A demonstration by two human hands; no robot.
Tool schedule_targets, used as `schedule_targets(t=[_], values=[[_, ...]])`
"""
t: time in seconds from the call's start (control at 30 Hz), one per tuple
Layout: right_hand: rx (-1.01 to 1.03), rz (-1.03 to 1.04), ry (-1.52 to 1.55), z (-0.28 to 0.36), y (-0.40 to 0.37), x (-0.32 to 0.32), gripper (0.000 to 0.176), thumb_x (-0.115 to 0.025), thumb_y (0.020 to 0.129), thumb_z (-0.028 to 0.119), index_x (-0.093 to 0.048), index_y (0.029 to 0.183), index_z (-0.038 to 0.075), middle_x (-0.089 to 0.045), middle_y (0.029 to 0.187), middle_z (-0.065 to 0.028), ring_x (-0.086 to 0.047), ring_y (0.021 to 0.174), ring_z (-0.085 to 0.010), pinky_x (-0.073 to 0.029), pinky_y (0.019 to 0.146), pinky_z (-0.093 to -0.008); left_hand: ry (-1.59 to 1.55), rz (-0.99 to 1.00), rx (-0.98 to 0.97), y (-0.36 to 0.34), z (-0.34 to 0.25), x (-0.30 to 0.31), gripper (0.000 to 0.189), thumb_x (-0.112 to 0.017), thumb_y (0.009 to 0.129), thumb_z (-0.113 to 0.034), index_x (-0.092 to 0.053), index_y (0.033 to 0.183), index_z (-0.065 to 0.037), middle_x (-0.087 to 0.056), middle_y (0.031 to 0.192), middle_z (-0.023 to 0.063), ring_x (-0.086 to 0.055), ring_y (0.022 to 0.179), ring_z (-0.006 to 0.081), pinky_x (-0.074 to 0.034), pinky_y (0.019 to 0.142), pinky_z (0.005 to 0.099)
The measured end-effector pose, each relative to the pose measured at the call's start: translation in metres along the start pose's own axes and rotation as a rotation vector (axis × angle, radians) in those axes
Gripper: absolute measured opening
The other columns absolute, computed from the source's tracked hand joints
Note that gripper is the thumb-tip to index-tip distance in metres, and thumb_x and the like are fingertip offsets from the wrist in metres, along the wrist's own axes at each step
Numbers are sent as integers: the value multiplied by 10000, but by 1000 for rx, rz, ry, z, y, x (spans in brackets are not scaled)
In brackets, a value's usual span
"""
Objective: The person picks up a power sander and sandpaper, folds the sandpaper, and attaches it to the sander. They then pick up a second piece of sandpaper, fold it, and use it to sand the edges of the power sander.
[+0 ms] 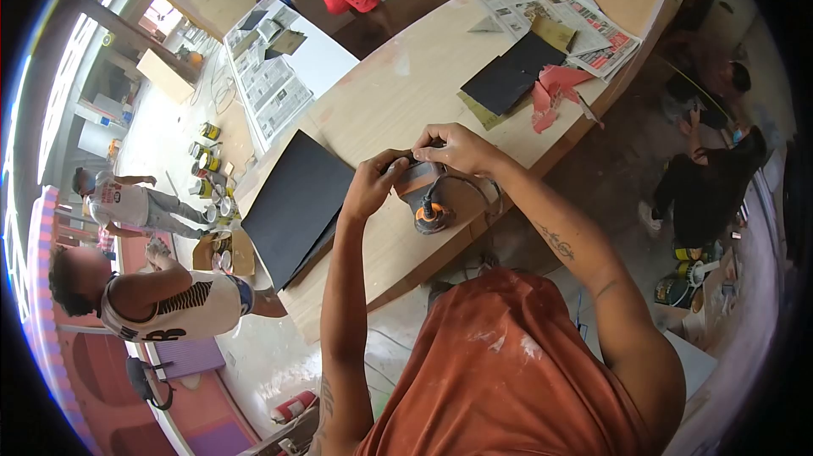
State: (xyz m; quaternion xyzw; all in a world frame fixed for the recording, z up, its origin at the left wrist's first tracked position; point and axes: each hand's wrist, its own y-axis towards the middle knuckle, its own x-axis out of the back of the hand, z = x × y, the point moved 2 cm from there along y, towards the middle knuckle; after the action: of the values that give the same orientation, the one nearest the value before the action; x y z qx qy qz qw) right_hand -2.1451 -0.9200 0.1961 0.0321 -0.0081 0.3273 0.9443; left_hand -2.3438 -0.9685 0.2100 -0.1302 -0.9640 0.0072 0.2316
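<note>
On the wooden tabletop [398,88] in front of me lies a small electric sander [432,212] with an orange and black body and a dark cable. My left hand [373,185] is closed at the left of the sander's far end, thumb and fingers pinching its dark edge. At the right of that same edge my right hand [457,148] is closed too, fingers bent over it. My fingers partly cover this end, so I cannot tell whether a sheet of sandpaper is between them. Large black sandpaper sheets [298,202] lie left of my left hand.
More black sandpaper [512,75], torn red paper [555,93] and newspapers [610,41] lie at the table's far right. A white board [326,58] with newspaper adjoins it. Paint cans [203,160] stand on the floor at left. Several people are around, one person [178,299] near the table's left end.
</note>
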Motion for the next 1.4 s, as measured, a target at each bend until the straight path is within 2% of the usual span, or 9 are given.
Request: schedule_targets(t=[0.2, 0.27, 0.5, 0.77, 0.87, 0.97, 1.17, 1.3, 1.4], values=[[-37, -71, -91, 2, 3, -6, 116, -670, 899, 116, -664, 949, 12, -665, 895, -54, -597, 856, -114, -482, 802, -280, 22, -135, -5, -2, 3, -2, 335, -591, 956, -255, -694, 1113, 23, -725, 886, 121, -629, 818, 137, -513, 770, 316], [100, -150, -271, 4, 1, -7, 111, -669, 900, 117, -664, 942, 15, -661, 905, -49, -596, 875, -117, -476, 818, -276, 15, -169, -35, -2, 8, -2, 322, -601, 950, -251, -706, 1090, 19, -725, 843, 108, -624, 771, 126, -519, 728, 309], [63, -11, -75, 2, 2, -3, 124, -668, 900, 129, -662, 947, 14, -654, 920, -57, -605, 895, -129, -470, 835, -270, 41, -192, -97, -5, 5, -2, 281, -636, 928, -206, -711, 1086, 14, -732, 842, 130, -625, 724, 107, -527, 687, 291], [267, -63, -352, 9, -4, -6, 145, -664, 898, 156, -644, 929, 15, -638, 896, -74, -602, 888, -161, -469, 829, -305, 277, -109, -245, -11, -11, 9, 242, -614, 945, -169, -709, 1093, -3, -739, 950, 136, -685, 751, 170, -550, 720, 317], [196, -52, -309, 10, 1, -10, 149, -680, 880, 152, -634, 895, 11, -626, 878, -87, -603, 847, -180, -472, 801, -310, 237, -134, -297, -12, -7, 7, 256, -608, 957, -185, -699, 1128, -18, -728, 879, 147, -651, 670, 148, -541, 649, 315], [179, -65, -286, 5, 5, -12, 145, -682, 877, 143, -627, 884, 8, -624, 876, -88, -600, 826, -180, -474, 770, -314, 169, -42, -117, -11, 3, 8, 315, -548, 998, -237, -674, 1169, -5, -730, 911, 138, -651, 757, 144, -535, 715, 319], [192, -115, -270, 11, -1, -12, 128, -670, 887, 122, -617, 877, 6, -613, 866, -72, -594, 781, -153, -481, 727, -301, -225, -49, -109, -14, 25, 10, 448, -457, 1037, -334, -639, 1197, 42, -716, 1044, 129, -639, 945, 167, -501, 862, 335], [83, -69, -196, 15, -2, -12, 104, -640, 915, 102, -597, 894, 9, -584, 845, -32, -574, 688, -106, -482, 615, -262, 135, -81, -124, -20, 13, 15, 341, -522, 1009, -261, -657, 1194, -8, -728, 966, 150, -672, 827, 172, -527, 791, 323], [207, -75, -227, 8, 0, -11, 100, -629, 928, 105, -592, 901, 16, -582, 845, -24, -568, 694, -95, -483, 618, -251, 254, -61, -89, -23, 1, 17, 326, -555, 989, -228, -660, 1186, 10, -725, 959, 181, -667, 929, 149, -509, 852, 313]])
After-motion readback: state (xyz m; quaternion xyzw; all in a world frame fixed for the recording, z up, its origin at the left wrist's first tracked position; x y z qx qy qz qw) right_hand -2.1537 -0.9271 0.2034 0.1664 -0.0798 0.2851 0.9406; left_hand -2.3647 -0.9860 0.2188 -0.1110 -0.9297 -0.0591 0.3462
